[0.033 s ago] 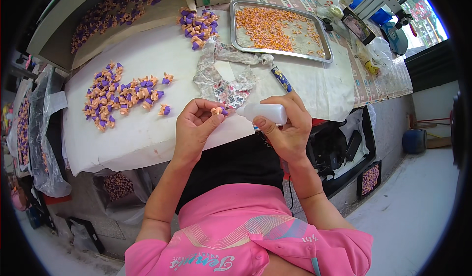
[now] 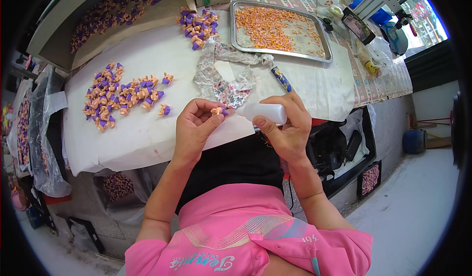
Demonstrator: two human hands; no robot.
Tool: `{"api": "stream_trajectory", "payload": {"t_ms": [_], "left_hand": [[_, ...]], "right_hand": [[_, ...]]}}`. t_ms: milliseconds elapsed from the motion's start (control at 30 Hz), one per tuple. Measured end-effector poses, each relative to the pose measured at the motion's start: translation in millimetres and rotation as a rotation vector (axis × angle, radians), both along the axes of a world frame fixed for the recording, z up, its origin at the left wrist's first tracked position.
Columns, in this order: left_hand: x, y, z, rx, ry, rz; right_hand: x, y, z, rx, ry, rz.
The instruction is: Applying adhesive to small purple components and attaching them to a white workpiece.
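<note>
My left hand point(image 2: 192, 131) pinches a small peach and purple plastic figure part point(image 2: 218, 111) between thumb and fingers, over the table's near edge. Closed round a white squeeze bottle point(image 2: 268, 113), my right hand point(image 2: 291, 128) holds it tilted nearly level. The bottle's narrow nozzle points left at the part, very close to it; whether they touch I cannot tell. Just beyond both hands lies a crumpled floral cloth point(image 2: 228, 91). To the left, a loose pile of similar peach and purple parts point(image 2: 115, 96) is spread over the white table covering point(image 2: 147, 143), with a single part point(image 2: 164, 110) nearest my left hand.
A metal tray point(image 2: 330, 55) of small orange pieces stands at the back right. Another heap of parts point(image 2: 199, 28) lies left of it. A dark blue patterned tube point(image 2: 281, 79) rests beyond my right hand. A phone point(image 2: 358, 26) sits on a stand at the right.
</note>
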State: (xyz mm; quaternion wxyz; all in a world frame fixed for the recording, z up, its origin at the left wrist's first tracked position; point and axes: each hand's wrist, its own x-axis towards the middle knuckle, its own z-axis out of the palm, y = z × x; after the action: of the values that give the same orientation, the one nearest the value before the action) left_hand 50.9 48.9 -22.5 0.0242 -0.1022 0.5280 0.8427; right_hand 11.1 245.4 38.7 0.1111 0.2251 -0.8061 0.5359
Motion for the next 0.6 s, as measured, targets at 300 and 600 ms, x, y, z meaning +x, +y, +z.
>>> {"api": "stream_trajectory", "payload": {"t_ms": [300,600], "left_hand": [[-3,2,-1,0.013,0.003,-0.002],[-1,9,16,0.061,-0.015,0.039]], "right_hand": [[-4,3,-1,-0.051,0.01,-0.023],[-44,-3,-32,-0.107,-0.321,0.008]]}}
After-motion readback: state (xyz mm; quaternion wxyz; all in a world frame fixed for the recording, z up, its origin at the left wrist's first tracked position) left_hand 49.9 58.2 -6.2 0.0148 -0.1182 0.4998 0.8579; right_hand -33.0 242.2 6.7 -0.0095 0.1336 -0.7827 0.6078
